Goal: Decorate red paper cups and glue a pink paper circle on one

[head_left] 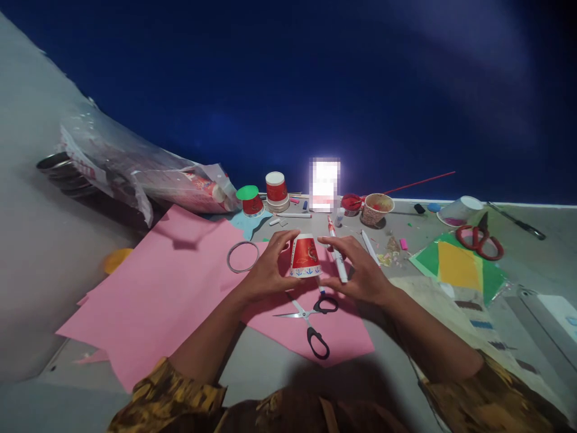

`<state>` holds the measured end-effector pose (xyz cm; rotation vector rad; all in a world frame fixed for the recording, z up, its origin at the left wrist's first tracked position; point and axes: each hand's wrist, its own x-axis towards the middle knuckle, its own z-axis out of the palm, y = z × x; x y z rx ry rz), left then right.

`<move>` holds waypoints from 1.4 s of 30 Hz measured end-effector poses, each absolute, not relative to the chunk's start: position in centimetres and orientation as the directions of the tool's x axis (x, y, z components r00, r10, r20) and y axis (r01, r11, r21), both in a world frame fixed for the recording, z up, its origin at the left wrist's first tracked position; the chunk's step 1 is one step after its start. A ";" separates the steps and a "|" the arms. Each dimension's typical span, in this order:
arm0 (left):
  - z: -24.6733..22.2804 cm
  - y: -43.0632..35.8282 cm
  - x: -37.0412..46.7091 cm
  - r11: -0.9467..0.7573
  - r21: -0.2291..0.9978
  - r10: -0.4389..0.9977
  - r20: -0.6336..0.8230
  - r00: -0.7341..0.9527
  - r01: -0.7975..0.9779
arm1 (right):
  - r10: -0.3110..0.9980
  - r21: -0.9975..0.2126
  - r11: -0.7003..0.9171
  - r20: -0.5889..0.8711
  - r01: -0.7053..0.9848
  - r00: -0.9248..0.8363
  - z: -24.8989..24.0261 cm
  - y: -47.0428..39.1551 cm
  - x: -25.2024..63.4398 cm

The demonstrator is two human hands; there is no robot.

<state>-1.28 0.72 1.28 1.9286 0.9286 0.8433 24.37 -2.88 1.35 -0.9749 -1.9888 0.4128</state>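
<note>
Steadying the upside-down red cup [305, 255] mid-frame, I'd say: my left hand [269, 267] pinches it, right hand [363, 270] spread alongside; next move wants gentle grip.

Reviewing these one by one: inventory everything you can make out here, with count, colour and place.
Held cup: one, red-white, upside down, at the hands
Marker: one, white, at the right hand
Black-handled scissors: one pair, open, before the cup
Pink paper: several sheets, left and centre
Ring: one, grey, left of centre
Rear cups: at least two, red, one green-topped
Plastic bag: one, clear, rear left
Blurred bright patch: one, white, rear centre
Red pot: one, rear centre
Bowl: one, brownish, beside the pot
Red-handled scissors: one pair, right
Packet: one, green-yellow, right
Small scraps: uncountable, mixed, right
Hands: two, left and right, centre
</note>
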 end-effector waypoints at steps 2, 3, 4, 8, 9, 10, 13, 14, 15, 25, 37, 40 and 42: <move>1.3 0.8 -1.2 -0.431 0.848 0.846 0.260 0.465 0.309 | 0.748 -0.619 0.651 0.623 0.438 -0.230 2.0 -3.4 24.3; 1.3 0.9 -1.2 -0.444 0.839 0.847 0.278 0.453 0.314 | 0.732 -0.623 0.662 0.656 0.417 -0.183 2.2 -3.7 24.4; 1.2 0.9 -1.2 -0.453 0.833 0.848 0.293 0.442 0.318 | 0.715 -0.619 0.677 0.682 0.398 -0.156 2.4 -4.0 24.4; 1.0 0.9 -1.1 -0.472 0.825 0.847 0.326 0.420 0.313 | 0.723 -0.625 0.666 0.676 0.407 -0.144 2.4 -5.1 24.3; 1.0 0.9 -1.1 -0.473 0.823 0.848 0.328 0.416 0.315 | 0.749 -0.649 0.634 0.649 0.419 -0.128 2.4 -5.2 24.2; 0.9 0.8 -1.1 -0.473 0.821 0.849 0.327 0.415 0.321 | 0.773 -0.672 0.605 0.626 0.428 -0.109 2.4 -5.4 24.0; 0.9 0.7 -1.1 -0.469 0.820 0.852 0.322 0.413 0.329 | 0.750 -0.648 0.633 0.648 0.423 -0.131 2.9 -5.4 23.5; 0.9 0.7 -1.1 -0.471 0.820 0.851 0.324 0.414 0.325 | 0.717 -0.611 0.674 0.677 0.415 -0.168 3.1 -5.3 23.4; 0.9 0.7 -1.1 -0.473 0.821 0.848 0.327 0.416 0.319 | 0.681 -0.574 0.713 0.703 0.402 -0.203 3.3 -5.3 23.3; 1.4 0.4 -0.9 -0.478 0.825 0.837 0.324 0.442 0.301 | 0.594 -0.503 0.789 0.771 0.352 -0.229 3.6 -5.5 22.8; 1.0 0.4 -0.8 -0.504 0.803 0.816 0.322 0.480 0.319 | 0.543 -0.460 0.836 0.771 0.299 -0.333 3.2 -5.0 22.6; 0.9 0.4 -0.9 -0.514 0.797 0.808 0.326 0.491 0.317 | 0.556 -0.470 0.828 0.758 0.306 -0.342 2.9 -5.0 22.7; 0.8 0.4 -0.9 -0.520 0.796 0.801 0.328 0.501 0.310 | 0.570 -0.477 0.819 0.742 0.320 -0.353 2.9 -5.0 22.8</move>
